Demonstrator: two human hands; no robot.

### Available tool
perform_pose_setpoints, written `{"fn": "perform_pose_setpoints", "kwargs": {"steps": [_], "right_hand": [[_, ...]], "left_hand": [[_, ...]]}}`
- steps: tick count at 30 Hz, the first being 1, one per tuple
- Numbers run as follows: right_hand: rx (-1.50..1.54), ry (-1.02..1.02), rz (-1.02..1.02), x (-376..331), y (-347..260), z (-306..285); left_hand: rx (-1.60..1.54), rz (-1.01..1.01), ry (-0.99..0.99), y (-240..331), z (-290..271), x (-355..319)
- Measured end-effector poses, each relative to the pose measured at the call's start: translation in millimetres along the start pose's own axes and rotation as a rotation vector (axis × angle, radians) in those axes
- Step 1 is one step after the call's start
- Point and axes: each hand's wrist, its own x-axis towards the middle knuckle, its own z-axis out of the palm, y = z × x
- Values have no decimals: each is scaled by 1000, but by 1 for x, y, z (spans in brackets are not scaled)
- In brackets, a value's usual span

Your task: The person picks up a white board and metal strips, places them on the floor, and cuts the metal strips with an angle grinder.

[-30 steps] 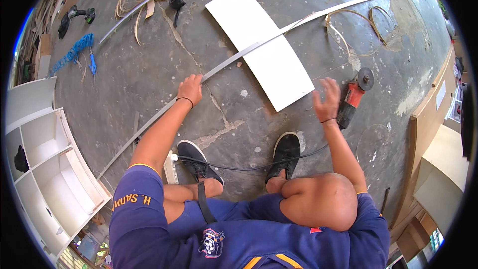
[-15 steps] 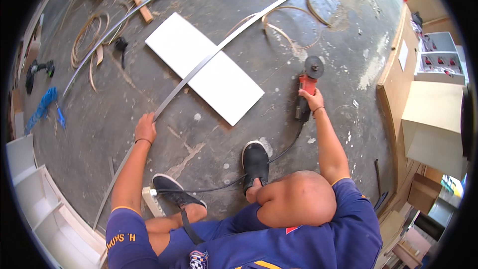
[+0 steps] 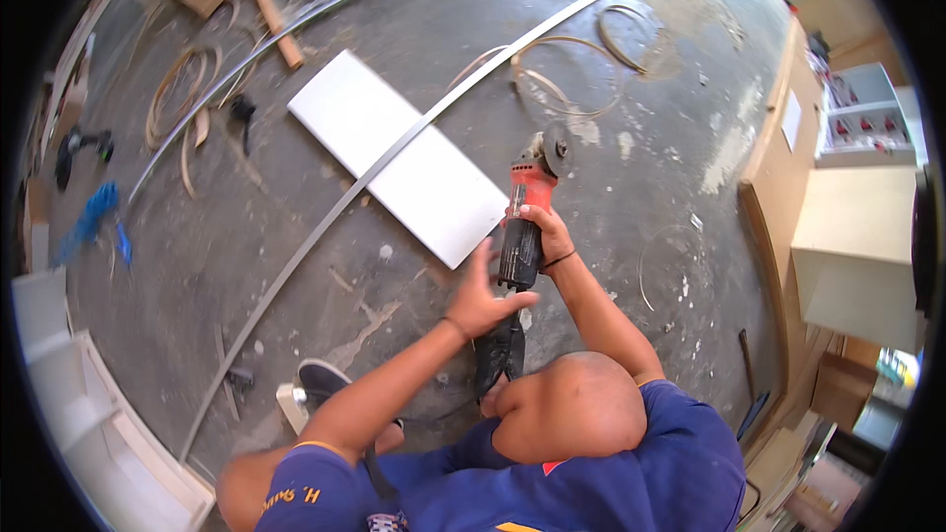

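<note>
My right hand (image 3: 548, 233) is wrapped round the body of a red and black angle grinder (image 3: 519, 258), whose disc end points away from me. My left hand (image 3: 481, 294) is at the grinder's rear end, thumb and fingers spread; whether it touches the tool I cannot tell. A white board (image 3: 394, 153) lies flat on the floor just beyond my left hand. Across that board rests a long, thin metal strip (image 3: 313, 238), running from near left to far right. The grinder's cable is partly hidden by my left arm and legs.
Coiled edging strips (image 3: 567, 42) lie far right, and more coils (image 3: 182, 89) far left beside a wooden stick (image 3: 276, 22). A cordless drill (image 3: 84, 150) stands at the left. White shelving (image 3: 108, 424) and a wooden panel (image 3: 771, 167) flank the floor.
My right hand has brought the grinder left and nearer to me, in front of my knee. My left hand has let go of the metal strip and moved right to the grinder.
</note>
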Motion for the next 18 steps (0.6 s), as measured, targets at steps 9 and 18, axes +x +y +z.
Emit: {"fn": "perform_pose_setpoints", "kwargs": {"steps": [9,18], "right_hand": [[387,-283,113,1,0,17],[238,-209,66,5,7,5]], "left_hand": [[-149,170,65,13,13,4],[132,-79,-94,18,4,3]]}}
